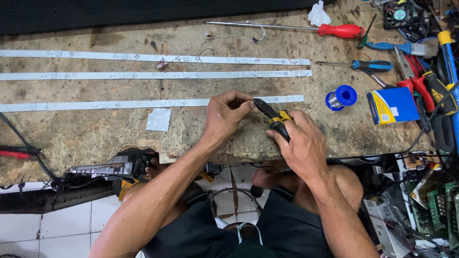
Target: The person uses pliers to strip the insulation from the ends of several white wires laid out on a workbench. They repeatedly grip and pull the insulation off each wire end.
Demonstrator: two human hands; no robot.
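Observation:
My right hand (pixel 300 143) grips black-and-yellow pliers (pixel 272 116), whose jaws point up-left toward my left fingertips. My left hand (pixel 228 112) is pinched shut on something too small to make out, right at the pliers' tips. Both hands hover over the nearest of three long white LED strips (pixel 143 103) lying across the worn wooden bench (pixel 95 134). The two other strips (pixel 143 75) lie parallel farther back, with thin wires at their middle.
A blue solder spool (pixel 341 97) and a blue-yellow box (pixel 392 106) lie to the right. Red-handled screwdriver (pixel 334 30), blue screwdriver (pixel 368 64), brush and cutters crowd the right edge. A white paper scrap (pixel 158 119) lies left of my hands. Circuit boards (pixel 435 200) sit lower right.

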